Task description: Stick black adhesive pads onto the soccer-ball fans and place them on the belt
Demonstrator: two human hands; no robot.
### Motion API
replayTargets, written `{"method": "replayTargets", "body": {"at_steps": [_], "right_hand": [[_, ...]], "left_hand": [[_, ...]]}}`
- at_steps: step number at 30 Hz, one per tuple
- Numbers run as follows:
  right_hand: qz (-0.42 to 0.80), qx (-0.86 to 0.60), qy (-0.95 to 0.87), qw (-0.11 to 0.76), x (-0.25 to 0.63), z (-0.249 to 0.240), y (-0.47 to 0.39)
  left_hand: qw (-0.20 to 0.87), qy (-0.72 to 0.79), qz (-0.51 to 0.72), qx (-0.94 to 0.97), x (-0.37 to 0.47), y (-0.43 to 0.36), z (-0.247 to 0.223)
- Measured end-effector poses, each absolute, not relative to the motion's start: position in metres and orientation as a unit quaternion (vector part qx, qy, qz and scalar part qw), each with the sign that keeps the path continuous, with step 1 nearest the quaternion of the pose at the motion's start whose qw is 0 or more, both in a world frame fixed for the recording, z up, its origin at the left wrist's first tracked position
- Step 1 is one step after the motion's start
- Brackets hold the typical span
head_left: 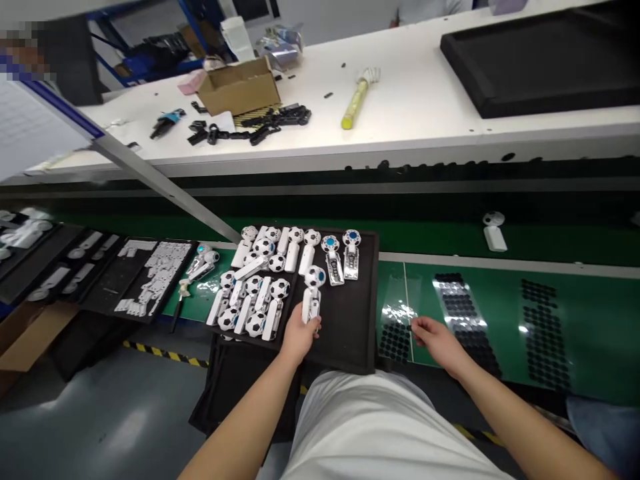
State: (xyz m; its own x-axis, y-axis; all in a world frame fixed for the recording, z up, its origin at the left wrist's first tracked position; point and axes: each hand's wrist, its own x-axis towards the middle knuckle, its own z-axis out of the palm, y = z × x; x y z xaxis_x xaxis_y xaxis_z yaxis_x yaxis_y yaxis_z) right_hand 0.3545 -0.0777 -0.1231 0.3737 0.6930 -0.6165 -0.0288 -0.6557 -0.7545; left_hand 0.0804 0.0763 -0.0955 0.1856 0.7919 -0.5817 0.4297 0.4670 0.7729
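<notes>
My left hand (300,333) is closed on the lower end of a white device with a soccer-ball head (315,277), held over the black foam tray (345,327). Several more soccer-ball devices (255,287) lie at the left of that tray, and two with blue centres (351,253) lie near its back edge. To the right, my right hand (430,337) pinches at the edge of a clear sheet of round black stickers (395,341); a small dark piece shows at the fingertips.
Two more sheets of black dots (460,307) (545,333) lie on the green surface (595,320). One white device (494,232) lies farther back. Trays of white parts (160,267) stand left. A slanted metal post (165,187) rises behind. The white shelf (400,120) holds a cardboard box (240,87).
</notes>
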Motion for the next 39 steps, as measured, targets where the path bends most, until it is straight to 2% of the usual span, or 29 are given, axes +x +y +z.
{"method": "replayTargets", "body": {"at_steps": [4, 6, 8, 11, 16, 23, 39], "right_hand": [[0.504, -0.729, -0.294, 0.356, 0.339, -0.06, -0.062], [0.459, -0.695, -0.433, 0.345, 0.331, -0.024, -0.05], [0.432, -0.674, -0.506, 0.32, 0.325, 0.006, -0.039], [0.414, -0.676, -0.544, 0.276, 0.322, 0.03, -0.03], [0.396, -0.688, -0.556, 0.247, 0.327, 0.031, -0.033], [0.396, -0.686, -0.574, 0.207, 0.328, 0.033, -0.033], [0.409, -0.69, -0.559, 0.209, 0.326, 0.033, -0.033]], "left_hand": [[0.736, 0.519, 0.092, 0.426, 0.097, 0.066, -0.047], [0.787, 0.472, 0.068, 0.392, 0.116, 0.056, -0.026], [0.808, 0.444, 0.06, 0.383, 0.136, 0.044, -0.013], [0.784, 0.439, 0.07, 0.433, 0.159, 0.028, -0.003], [0.738, 0.453, 0.074, 0.495, 0.172, 0.02, 0.002], [0.726, 0.473, 0.058, 0.497, 0.168, 0.016, 0.003], [0.726, 0.489, 0.064, 0.48, 0.171, 0.013, 0.01]]}}
